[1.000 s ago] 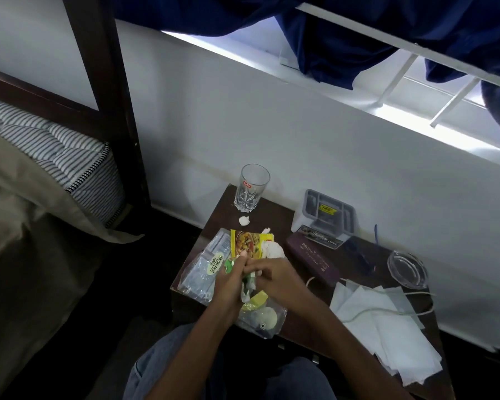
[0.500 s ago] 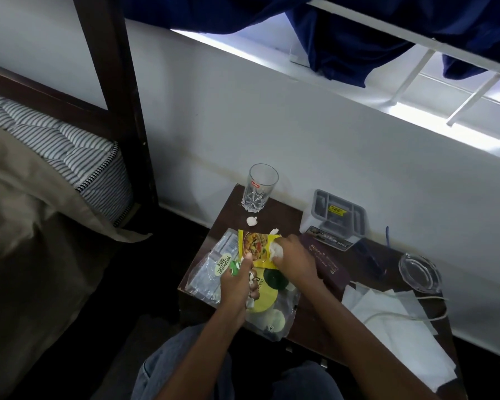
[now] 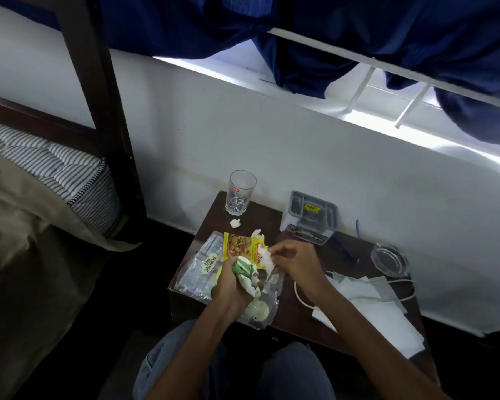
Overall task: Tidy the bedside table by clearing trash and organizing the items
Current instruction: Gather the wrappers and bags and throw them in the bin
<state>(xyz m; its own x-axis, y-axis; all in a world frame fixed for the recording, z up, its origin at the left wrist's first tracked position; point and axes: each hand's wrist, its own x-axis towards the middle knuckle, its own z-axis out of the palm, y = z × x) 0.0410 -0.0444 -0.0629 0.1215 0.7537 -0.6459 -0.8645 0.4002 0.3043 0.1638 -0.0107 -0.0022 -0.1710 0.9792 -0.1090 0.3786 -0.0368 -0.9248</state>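
Note:
Over the front left of the dark wooden bedside table (image 3: 274, 223), my left hand (image 3: 231, 287) grips a crumpled green and white wrapper (image 3: 247, 274). My right hand (image 3: 298, 262) pinches a white tissue wad (image 3: 267, 258) just right of that wrapper. Beneath them lie a yellow food packet (image 3: 238, 246) and clear plastic bags (image 3: 199, 269). Two more small white wads lie on the table, one (image 3: 235, 223) near the glass, one (image 3: 257, 233) behind the yellow packet.
An empty drinking glass (image 3: 241, 192) stands at the table's back left corner. A grey organiser box (image 3: 312, 212), a dark flat case (image 3: 306, 236), a glass ashtray (image 3: 388, 259), white papers (image 3: 381, 310) and a white cable (image 3: 299, 295) fill the right side. A bed (image 3: 41, 183) stands to the left.
My right hand picked up a white tissue wad from beside the yellow packet and brought it toward my left hand. My left hand has bunched the green wrapper up.

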